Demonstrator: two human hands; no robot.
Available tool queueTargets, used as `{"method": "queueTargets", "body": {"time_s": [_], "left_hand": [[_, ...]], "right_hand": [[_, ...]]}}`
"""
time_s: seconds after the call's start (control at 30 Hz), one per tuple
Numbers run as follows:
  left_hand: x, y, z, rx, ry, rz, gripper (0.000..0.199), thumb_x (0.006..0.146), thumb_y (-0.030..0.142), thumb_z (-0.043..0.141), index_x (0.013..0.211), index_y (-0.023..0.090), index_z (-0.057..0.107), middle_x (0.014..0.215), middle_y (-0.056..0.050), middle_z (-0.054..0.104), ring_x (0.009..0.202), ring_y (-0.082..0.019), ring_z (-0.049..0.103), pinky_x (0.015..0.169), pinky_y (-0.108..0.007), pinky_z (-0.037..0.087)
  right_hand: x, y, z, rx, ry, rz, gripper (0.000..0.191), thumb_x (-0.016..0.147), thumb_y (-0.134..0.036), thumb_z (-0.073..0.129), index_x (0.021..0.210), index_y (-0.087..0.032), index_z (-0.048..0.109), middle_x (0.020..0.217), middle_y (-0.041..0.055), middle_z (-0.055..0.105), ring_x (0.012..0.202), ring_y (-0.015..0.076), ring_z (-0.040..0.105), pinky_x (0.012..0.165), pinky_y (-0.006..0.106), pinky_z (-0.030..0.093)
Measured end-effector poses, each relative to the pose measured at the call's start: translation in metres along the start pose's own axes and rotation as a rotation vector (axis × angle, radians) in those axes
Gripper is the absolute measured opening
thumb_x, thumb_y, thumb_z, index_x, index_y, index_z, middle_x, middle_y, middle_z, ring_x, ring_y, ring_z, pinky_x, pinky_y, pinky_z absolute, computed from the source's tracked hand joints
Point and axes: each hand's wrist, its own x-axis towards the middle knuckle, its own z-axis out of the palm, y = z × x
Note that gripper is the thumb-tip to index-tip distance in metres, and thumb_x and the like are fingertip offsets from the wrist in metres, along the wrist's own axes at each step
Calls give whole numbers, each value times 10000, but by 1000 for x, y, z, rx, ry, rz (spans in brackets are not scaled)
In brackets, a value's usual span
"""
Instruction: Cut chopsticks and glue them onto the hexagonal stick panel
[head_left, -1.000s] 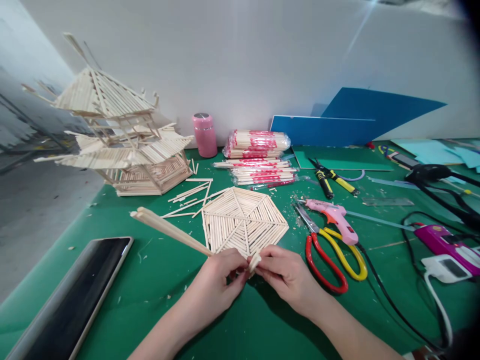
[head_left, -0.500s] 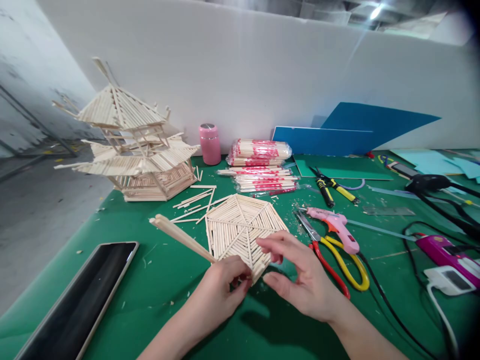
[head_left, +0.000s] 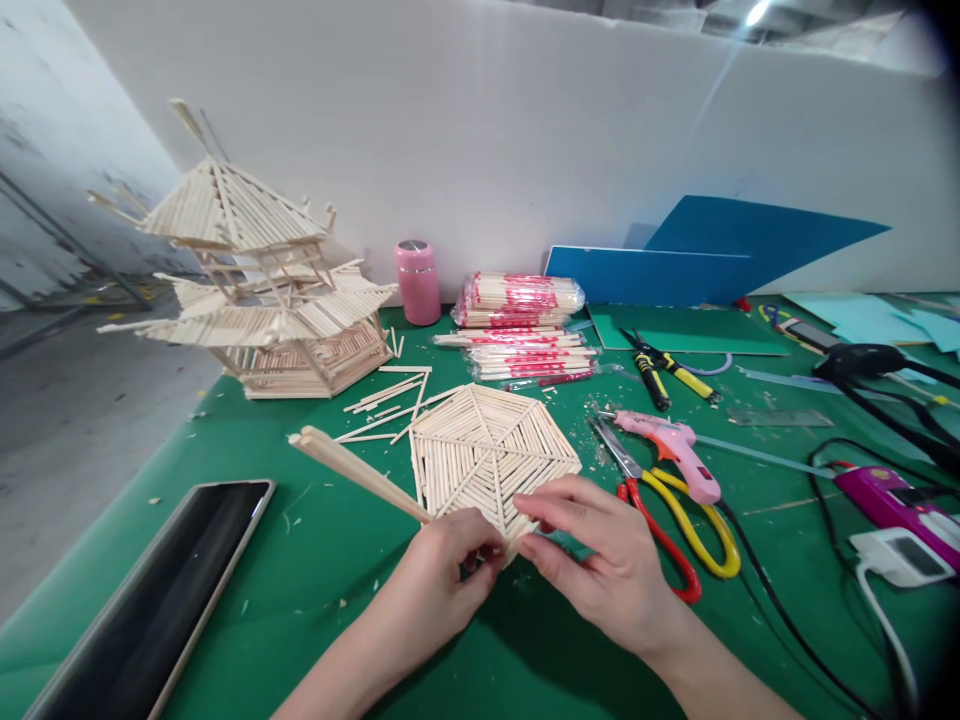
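An eight-sided panel [head_left: 491, 445] of thin wooden sticks, laid in wedges around a centre, lies on the green table in front of me. My left hand [head_left: 457, 560] is closed in a pinch at its near edge. Long wooden sticks [head_left: 360, 472] slant up and leftward from behind that hand; its fingers hide their lower ends. At the panel's near right edge, my right hand [head_left: 592, 555] has thumb and fingertips closed about the rim, close beside the left fingertips. What lies between the fingertips is mostly covered.
A wooden-stick pagoda model [head_left: 262, 300] stands at back left, near a pink flask [head_left: 418, 283]. Bagged sticks [head_left: 521, 325] lie behind the panel. Rightward are scissors [head_left: 675, 510], a pink glue gun [head_left: 667, 445], pliers [head_left: 664, 370] and cords. A phone [head_left: 157, 600] lies front left.
My right hand has moved left and in to the panel's near edge, its spread thumb and fingers closing there. My left hand stays almost in place.
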Motion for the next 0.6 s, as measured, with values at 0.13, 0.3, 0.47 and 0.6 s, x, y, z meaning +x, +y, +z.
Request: {"method": "queueTargets", "body": {"time_s": [0.13, 0.3, 0.47, 0.6], "left_hand": [[0, -1, 1, -3, 5, -10, 126, 728, 85, 428, 673, 157, 516, 647, 16, 529, 610, -101, 465, 560, -207, 354], [1, 1, 2, 4, 7, -19, 130, 745, 107, 421, 661, 154, 509, 623, 16, 521, 588, -101, 458, 546, -213, 351], [0, 4, -3, -5, -5, -7, 93, 716, 102, 446, 675, 154, 512, 638, 12, 516, 605, -110, 460, 556, -222, 371], [1, 11, -11, -99, -7, 30, 132, 709, 92, 466, 794, 153, 546, 744, -9, 556, 677, -118, 500, 624, -226, 410]], "right_hand": [[-2, 0, 2, -52, 37, -40, 323, 723, -103, 578, 1029, -209, 581, 888, 41, 592, 797, 140, 552, 669, 264, 486], [-2, 1, 5, -68, 72, -70, 330, 716, -80, 583, 1028, -185, 586, 879, 46, 596, 783, 130, 557, 662, 249, 490], [-1, -1, 6, -64, 101, -37, 302, 724, -92, 578, 1012, -179, 598, 873, 46, 599, 779, 128, 563, 667, 246, 490], [0, -1, 5, -23, 108, -4, 276, 737, -132, 571, 1004, -196, 605, 863, 36, 598, 770, 127, 568, 659, 249, 492]]}}
